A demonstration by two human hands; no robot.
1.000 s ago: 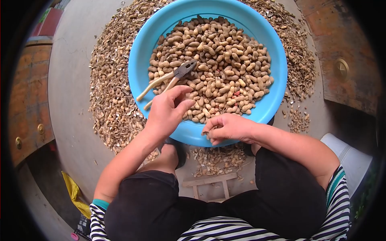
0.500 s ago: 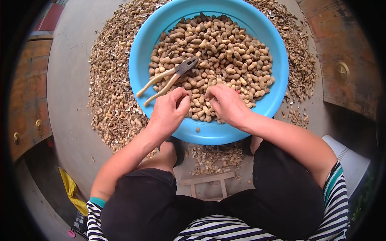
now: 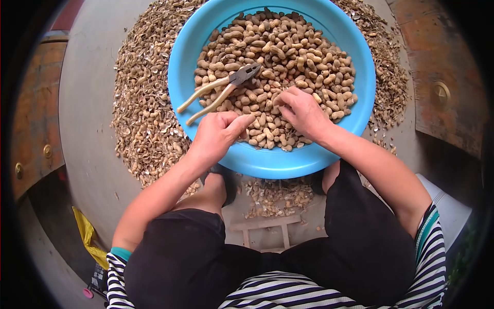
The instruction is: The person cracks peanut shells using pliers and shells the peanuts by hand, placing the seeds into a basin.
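A blue basin (image 3: 363, 62) holds a heap of unshelled peanuts (image 3: 288, 56). Over its near left rim is my left hand (image 3: 218, 135), thumb laid against curled fingers; whatever they pinch is hidden. My right hand (image 3: 304, 114) reaches over the peanuts with its fingers bent down and drawn together at the heap. What lies between those fingertips I cannot make out. A pair of pliers (image 3: 242, 77) with cream handles rests on the peanuts at the left, jaws pointing up and right, above my left hand.
Broken peanut shells (image 3: 146, 98) lie piled on the floor left of the basin, with more shells (image 3: 391, 87) at the right and between my feet. Wooden cabinets (image 3: 437, 56) stand at both sides. A yellow bag (image 3: 88, 239) is at lower left, a white container (image 3: 447, 206) at lower right.
My hands have moved apart: the right has gone up and right over the peanuts, while the left stays near the rim. The whole view has shifted slightly.
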